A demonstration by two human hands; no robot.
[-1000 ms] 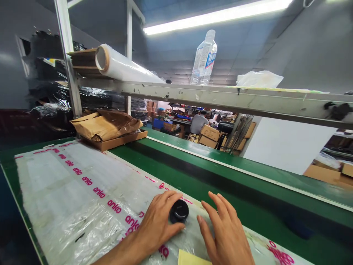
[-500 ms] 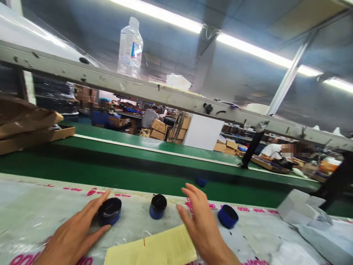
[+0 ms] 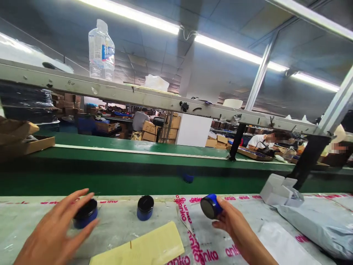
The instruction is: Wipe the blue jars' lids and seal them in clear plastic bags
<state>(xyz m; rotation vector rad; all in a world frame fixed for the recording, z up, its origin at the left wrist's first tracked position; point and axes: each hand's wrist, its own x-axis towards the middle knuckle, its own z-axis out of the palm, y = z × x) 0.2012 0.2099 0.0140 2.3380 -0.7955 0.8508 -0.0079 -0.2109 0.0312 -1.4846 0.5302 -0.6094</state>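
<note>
My right hand [image 3: 234, 224] grips a blue round container [image 3: 211, 206] by its side, tilted with its dark round face toward me, above the plastic-covered bench. At the left, my left hand [image 3: 56, 228] is spread beside another blue container with a black top [image 3: 86, 213], its fingers partly covering it. Between the hands a third blue container with a black top [image 3: 145, 208] stands upright. Nearer to me lies a yellow paper sheet [image 3: 140, 246].
A green conveyor [image 3: 124, 182] runs behind the bench, with a blue object [image 3: 188, 178] on it. White boxes [image 3: 278, 189] and plastic bags [image 3: 317, 224] lie at right. A bottle [image 3: 101, 51] stands on the overhead rail. People sit further back.
My right hand has moved right and taken hold of the blue container that stood there, lifting and tilting it. My left hand stays spread by its container. The view has shifted right.
</note>
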